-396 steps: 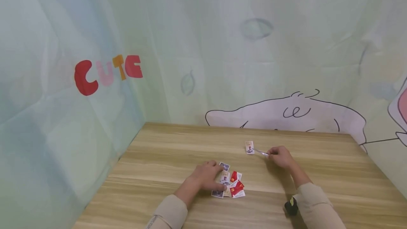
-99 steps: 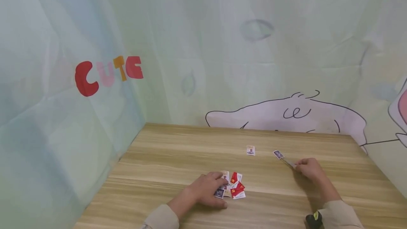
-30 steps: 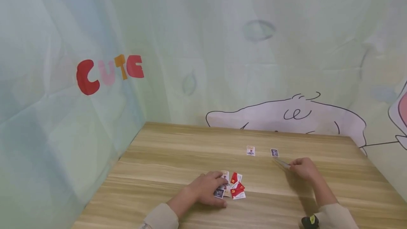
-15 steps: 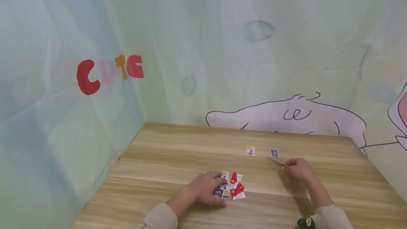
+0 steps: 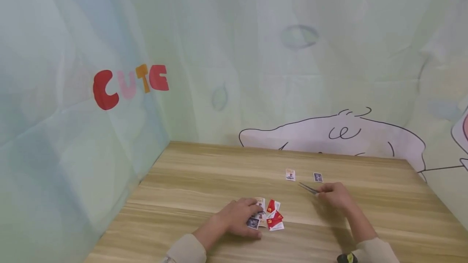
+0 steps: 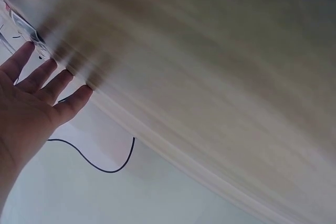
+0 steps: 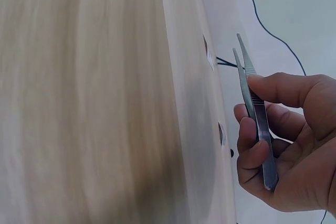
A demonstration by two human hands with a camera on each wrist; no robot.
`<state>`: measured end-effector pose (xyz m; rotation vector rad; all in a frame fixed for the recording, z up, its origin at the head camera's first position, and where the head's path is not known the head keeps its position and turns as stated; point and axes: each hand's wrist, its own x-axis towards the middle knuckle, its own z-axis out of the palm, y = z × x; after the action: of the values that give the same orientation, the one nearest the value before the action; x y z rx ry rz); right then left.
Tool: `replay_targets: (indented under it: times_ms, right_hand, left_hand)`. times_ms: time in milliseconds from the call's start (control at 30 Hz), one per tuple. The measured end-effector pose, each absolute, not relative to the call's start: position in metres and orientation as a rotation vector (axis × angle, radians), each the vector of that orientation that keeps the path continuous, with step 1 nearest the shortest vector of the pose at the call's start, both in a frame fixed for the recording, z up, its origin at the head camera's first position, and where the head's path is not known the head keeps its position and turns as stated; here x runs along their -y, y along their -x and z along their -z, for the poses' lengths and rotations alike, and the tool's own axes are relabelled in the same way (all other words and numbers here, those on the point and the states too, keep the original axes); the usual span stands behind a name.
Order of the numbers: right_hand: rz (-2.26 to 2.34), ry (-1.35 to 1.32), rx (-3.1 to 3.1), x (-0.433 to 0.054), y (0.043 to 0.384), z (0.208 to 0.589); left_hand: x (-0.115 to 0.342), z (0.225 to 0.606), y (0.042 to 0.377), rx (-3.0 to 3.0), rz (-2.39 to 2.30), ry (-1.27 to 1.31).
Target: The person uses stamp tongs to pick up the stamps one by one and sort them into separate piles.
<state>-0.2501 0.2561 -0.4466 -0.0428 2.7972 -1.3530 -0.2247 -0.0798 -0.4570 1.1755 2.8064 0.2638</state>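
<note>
My right hand [image 5: 334,196] pinches metal tweezers [image 5: 308,188] between thumb and fingers; in the right wrist view the tweezers' tips stand apart with nothing between them. Beyond them, a beige stamp-like paper [image 5: 290,175] and a dark one [image 5: 317,177] lie side by side, apart from each other. My left hand [image 5: 237,216] rests palm down, its fingers over the left part of a small pile. Showing there are a beige paper [image 5: 260,202], a dark one [image 5: 253,223] and red-and-white ones [image 5: 274,216] that overlap; the fingers hide some of the pile.
The wood-grain table [image 5: 204,169] meets a printed fabric backdrop [image 5: 234,52] at its back and left side. A black device [image 5: 346,258] is at the right sleeve.
The dark paper, held in the tweezers 3.3 seconds ago, now lies on the table right of the beige one. Right hand and tweezers have moved left. The left hand stays over the pile.
</note>
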Motion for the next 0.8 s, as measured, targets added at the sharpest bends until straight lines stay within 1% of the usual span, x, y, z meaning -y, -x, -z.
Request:
replay_targets:
  times_ms: [167, 467, 800]
  right_hand:
    - [1.36, 0.014, -2.776, -0.25, 0.25, 0.446]
    - [1.38, 0.067, -2.756, -0.241, 0.25, 0.447]
    - [1.363, 0.065, -2.734, -0.228, 0.25, 0.448]
  left_hand:
    - [0.079, 0.458, 0.225, -2.804, -0.261, -1.188]
    - [0.079, 0.461, 0.226, -2.808, -0.238, -1.206]
    - [0.078, 0.459, 0.225, -2.811, -0.236, -1.184]
